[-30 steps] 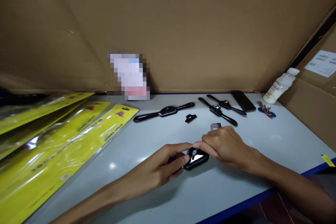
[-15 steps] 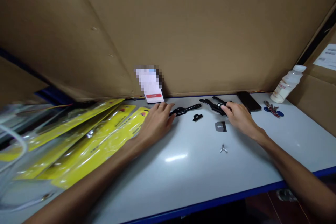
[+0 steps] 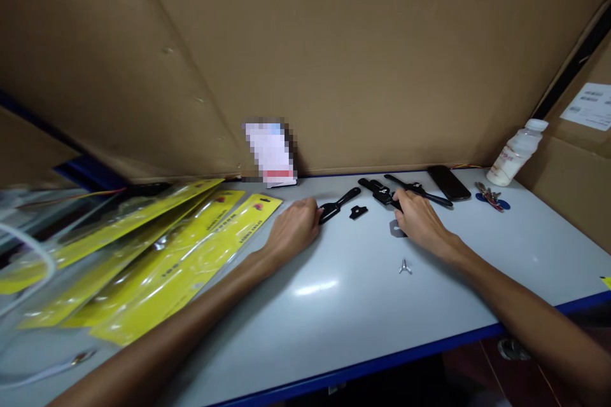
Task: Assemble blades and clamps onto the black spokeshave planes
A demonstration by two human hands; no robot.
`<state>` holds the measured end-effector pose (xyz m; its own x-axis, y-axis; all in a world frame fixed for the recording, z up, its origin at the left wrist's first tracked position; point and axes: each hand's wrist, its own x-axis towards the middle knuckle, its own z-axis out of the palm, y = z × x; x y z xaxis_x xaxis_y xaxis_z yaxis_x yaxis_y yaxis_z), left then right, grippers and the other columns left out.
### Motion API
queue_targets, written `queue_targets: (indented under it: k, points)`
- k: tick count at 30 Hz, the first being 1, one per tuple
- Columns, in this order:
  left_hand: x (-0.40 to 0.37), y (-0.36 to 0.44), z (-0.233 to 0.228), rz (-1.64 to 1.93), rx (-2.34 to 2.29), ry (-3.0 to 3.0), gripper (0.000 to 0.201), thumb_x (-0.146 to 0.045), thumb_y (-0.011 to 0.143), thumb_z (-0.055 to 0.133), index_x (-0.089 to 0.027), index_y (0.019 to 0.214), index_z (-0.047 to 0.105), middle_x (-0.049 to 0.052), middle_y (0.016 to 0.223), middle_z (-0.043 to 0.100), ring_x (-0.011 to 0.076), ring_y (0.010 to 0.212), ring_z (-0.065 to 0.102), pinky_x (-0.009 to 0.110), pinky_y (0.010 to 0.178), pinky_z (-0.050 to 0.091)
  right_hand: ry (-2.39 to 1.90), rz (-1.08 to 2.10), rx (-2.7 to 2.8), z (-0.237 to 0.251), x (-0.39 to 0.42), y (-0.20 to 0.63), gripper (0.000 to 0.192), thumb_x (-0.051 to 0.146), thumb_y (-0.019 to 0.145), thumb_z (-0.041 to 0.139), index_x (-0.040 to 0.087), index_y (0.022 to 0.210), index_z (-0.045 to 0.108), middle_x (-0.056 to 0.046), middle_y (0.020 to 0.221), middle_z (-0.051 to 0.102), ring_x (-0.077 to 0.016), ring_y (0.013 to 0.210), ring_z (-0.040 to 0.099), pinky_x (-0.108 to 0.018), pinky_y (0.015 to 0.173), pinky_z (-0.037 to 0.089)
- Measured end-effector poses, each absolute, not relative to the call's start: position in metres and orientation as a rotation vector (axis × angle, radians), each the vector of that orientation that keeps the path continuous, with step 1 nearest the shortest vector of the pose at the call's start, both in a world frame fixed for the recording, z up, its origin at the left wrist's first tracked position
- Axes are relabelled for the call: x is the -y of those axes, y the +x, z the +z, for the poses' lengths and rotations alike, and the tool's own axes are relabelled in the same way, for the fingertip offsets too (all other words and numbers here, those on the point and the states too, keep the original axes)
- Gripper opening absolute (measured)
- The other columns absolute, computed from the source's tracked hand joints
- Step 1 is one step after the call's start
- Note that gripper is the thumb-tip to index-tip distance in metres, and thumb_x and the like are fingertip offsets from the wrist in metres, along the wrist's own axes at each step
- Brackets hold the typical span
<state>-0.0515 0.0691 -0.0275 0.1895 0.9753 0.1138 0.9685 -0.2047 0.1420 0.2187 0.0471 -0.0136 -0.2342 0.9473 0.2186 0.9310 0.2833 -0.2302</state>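
On the grey desk (image 3: 296, 343), a silver metal wing screw (image 3: 405, 266) and a flat grey metal blade (image 3: 394, 231) lie singly, perhaps to stay visible, as your left hand (image 3: 296, 224) wraps its fingers around the near end of a slim-handled black metal tool (image 3: 339, 205), apparently to steady it. Your right hand (image 3: 422, 219) grasps a second black tool (image 3: 382, 195), a third black tool (image 3: 417, 189) and black phone (image 3: 449, 182) crowding behind.
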Motion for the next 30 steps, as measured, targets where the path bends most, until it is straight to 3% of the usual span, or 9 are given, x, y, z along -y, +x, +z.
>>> queue_targets:
  k: [4,8,13,17,20,23,27,30]
  points:
    - [-0.065,-0.049,-0.025,0.406,-1.909,2.318,0.018,-0.027,0.094,0.042,-0.019,0.087,0.056,0.018,0.097,0.071,0.0306,0.089,0.067,0.034,0.067,0.041,-1.728,-0.010,2.267,-0.012,-0.047,0.214,0.022,0.010,0.087,0.055,0.010,0.105,0.067,-0.017,0.100,0.067,-0.0249,0.082,0.063,-0.036,0.069,0.042]
    - [-0.063,-0.055,-0.019,0.609,-1.842,2.151,0.014,-0.029,0.092,0.043,-0.022,0.081,0.047,0.010,0.076,0.065,0.0248,0.067,0.062,0.031,0.057,0.037,-1.714,-0.053,2.214,0.005,-0.047,0.222,0.018,0.017,0.093,0.053,0.014,0.099,0.070,-0.015,0.106,0.067,-0.0244,0.090,0.063,-0.034,0.071,0.039]
    - [-0.049,-0.051,-0.005,0.769,-1.594,1.849,0.024,-0.039,0.097,0.027,-0.024,0.081,0.038,-0.006,0.056,0.047,0.0104,0.035,0.036,0.022,0.038,0.029,-1.663,0.079,2.236,0.026,-0.047,0.236,0.017,0.020,0.094,0.053,0.017,0.092,0.070,-0.007,0.093,0.072,-0.0180,0.083,0.061,-0.030,0.069,0.036]
    - [-0.029,-0.041,-0.004,0.840,-1.109,1.239,0.018,-0.038,0.093,0.042,-0.021,0.093,0.048,-0.012,0.047,0.033,0.0057,0.031,0.014,0.018,0.031,0.017,-1.590,0.345,2.436,0.030,-0.042,0.242,0.015,0.027,0.084,0.070,0.020,0.097,0.072,0.000,0.073,0.068,-0.0139,0.067,0.058,-0.026,0.061,0.035]
    - [-0.019,-0.037,-0.009,0.832,-1.004,1.055,0.017,-0.037,0.092,0.051,-0.020,0.092,0.049,-0.012,0.046,0.038,0.0040,0.029,0.017,0.016,0.030,0.016,-1.620,0.499,2.586,0.029,-0.038,0.243,0.035,0.034,0.079,0.075,0.023,0.111,0.069,0.000,0.077,0.067,-0.0156,0.069,0.056,-0.025,0.060,0.032]
    - [-0.014,-0.036,-0.012,0.843,-0.974,1.046,0.025,-0.043,0.091,0.056,-0.023,0.084,0.043,-0.009,0.051,0.048,0.0041,0.029,0.028,0.015,0.030,0.022,-1.749,0.528,2.607,0.026,-0.038,0.243,0.039,0.035,0.079,0.073,0.024,0.116,0.065,-0.003,0.086,0.066,-0.0198,0.080,0.057,-0.027,0.063,0.032]
    - [-0.007,-0.031,-0.011,0.869,-0.968,1.180,0.030,-0.051,0.092,0.053,-0.024,0.084,0.043,-0.007,0.055,0.058,0.0056,0.031,0.038,0.016,0.032,0.026,-1.878,0.575,2.544,0.024,-0.041,0.240,0.037,0.033,0.078,0.073,0.020,0.111,0.063,-0.004,0.085,0.063,-0.0214,0.083,0.056,-0.029,0.064,0.033]
    - [-0.001,-0.026,-0.014,0.835,-1.025,1.303,0.033,-0.055,0.091,0.050,-0.024,0.081,0.044,-0.009,0.050,0.052,0.0060,0.030,0.032,0.016,0.031,0.022,-1.940,0.663,2.503,0.025,-0.041,0.238,0.033,0.031,0.073,0.077,0.020,0.100,0.061,-0.002,0.082,0.061,-0.0192,0.077,0.054,-0.029,0.062,0.033]
